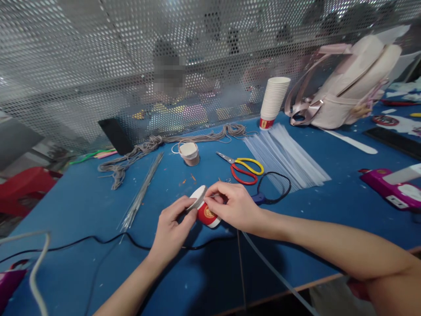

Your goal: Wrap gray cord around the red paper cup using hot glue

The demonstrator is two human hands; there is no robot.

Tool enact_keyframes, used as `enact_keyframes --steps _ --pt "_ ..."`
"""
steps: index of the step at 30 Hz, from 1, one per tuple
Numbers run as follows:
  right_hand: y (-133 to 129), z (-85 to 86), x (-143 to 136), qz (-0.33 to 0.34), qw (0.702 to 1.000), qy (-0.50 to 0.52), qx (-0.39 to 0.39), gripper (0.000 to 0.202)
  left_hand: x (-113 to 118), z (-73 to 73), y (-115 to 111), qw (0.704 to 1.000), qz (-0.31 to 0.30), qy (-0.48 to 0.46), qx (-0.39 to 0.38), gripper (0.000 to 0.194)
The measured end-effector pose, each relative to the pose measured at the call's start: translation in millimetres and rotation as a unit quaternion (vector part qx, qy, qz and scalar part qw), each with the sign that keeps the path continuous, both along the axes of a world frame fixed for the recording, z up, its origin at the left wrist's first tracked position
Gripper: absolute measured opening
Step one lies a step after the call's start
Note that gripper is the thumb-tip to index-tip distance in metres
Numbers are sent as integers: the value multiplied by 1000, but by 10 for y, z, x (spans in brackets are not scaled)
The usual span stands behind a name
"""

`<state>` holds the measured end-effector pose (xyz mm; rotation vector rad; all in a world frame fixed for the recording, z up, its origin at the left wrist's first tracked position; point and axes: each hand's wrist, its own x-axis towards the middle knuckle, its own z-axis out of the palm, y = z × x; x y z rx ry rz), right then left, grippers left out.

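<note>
A red and white paper cup (pixel 208 214) lies tilted between my hands, its white round end facing up and left. A band of grey cord circles the cup just below that end. My left hand (pixel 174 226) grips the cup from the left, thumb against its red side. At the cup's upper right, my right hand (pixel 235 204) is pinched at the cord band; its fingertips partly hide what they hold. Below this hand a thin grey cord (pixel 241 267) hangs over the table's front edge. Beyond the cup lie scissors (pixel 241 167) with yellow and red handles.
A cord-wrapped cup (pixel 190 153), grey cord (pixel 151 145), wire bundle (pixel 143 191), and phone (pixel 115 135) lie beyond. Right are clear strips (pixel 289 158), stacked cups (pixel 274 101), a backpack (pixel 348 87), and a purple power strip (pixel 393 188). A black cable (pixel 108 239) crosses the blue table.
</note>
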<state>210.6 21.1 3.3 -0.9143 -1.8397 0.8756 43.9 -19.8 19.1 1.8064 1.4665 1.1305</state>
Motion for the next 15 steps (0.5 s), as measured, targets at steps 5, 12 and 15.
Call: enact_keyframes --steps 5,12,15 --pt "13 -5 5 0 1000 3 5 6 -4 0 -2 1000 3 3 -5 16" --pt "13 -12 4 2 1000 6 -18 4 -9 3 -2 1000 -2 0 -3 15" --pt "19 -23 7 4 1000 8 -23 4 -3 16 -6 1000 4 0 -9 16"
